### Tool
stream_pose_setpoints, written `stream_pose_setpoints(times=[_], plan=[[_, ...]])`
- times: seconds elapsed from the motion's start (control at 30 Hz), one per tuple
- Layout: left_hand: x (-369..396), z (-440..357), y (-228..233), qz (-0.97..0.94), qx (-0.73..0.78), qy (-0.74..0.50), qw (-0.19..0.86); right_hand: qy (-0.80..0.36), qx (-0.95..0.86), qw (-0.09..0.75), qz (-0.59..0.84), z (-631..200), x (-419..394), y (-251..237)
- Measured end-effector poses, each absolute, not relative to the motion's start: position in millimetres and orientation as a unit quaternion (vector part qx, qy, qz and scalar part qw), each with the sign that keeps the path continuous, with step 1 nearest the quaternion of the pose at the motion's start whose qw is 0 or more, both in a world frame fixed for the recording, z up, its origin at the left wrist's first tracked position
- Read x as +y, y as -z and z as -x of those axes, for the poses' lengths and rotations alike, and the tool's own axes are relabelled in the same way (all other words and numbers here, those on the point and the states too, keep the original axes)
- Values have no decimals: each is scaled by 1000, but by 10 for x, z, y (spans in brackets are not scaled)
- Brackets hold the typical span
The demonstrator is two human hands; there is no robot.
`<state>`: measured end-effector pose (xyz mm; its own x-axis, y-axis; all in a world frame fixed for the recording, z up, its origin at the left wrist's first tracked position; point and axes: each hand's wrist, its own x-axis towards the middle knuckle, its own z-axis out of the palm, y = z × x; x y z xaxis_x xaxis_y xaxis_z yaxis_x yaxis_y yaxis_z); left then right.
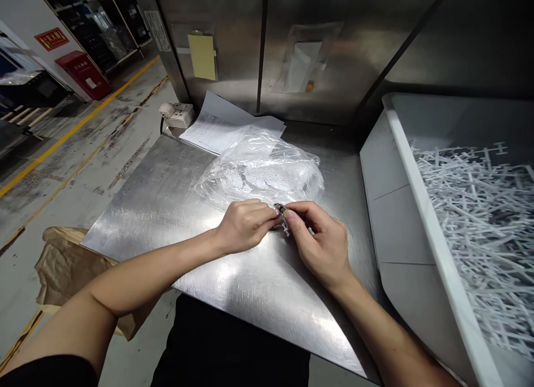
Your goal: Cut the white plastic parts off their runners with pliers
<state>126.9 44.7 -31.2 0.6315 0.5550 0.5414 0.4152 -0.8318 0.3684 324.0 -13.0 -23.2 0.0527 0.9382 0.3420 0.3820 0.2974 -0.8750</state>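
My right hand is closed, with a small dark metal tool pinched between thumb and forefinger. It looks like a small clipper, but most of it is hidden by the fingers. My left hand is closed too, its fingertips meeting the tip of the tool. A small white branched plastic piece hangs between the hands, its upper end at the left fingertips. Just beyond the hands, a clear plastic bag lies on the metal table, with small whitish parts showing through it.
A large white bin at the right holds many white plastic sprues. Printed papers lie behind the bag, beside a power strip. A metal panel closes off the back. A brown paper bag stands at the table's left.
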Motion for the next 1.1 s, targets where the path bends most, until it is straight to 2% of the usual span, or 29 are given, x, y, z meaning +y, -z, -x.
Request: stream_pose_setpoints(times=[0.23, 0.47, 0.77, 1.1], plan=[[424, -1282, 317, -903, 266, -331, 62, -370, -545, 515, 549, -3224, -73, 261], [424, -1271, 284, -892, 267, -357, 78, -439, -482, 540, 533, -3276, -20, 247], [489, -1211, 148, -824, 338, -395, 226, -440, -485, 554, 514, -3282, -16, 186], [476, -1211, 126, -791, 365, -415, 263, -398, -537, 538, 513, -3292, -54, 250]])
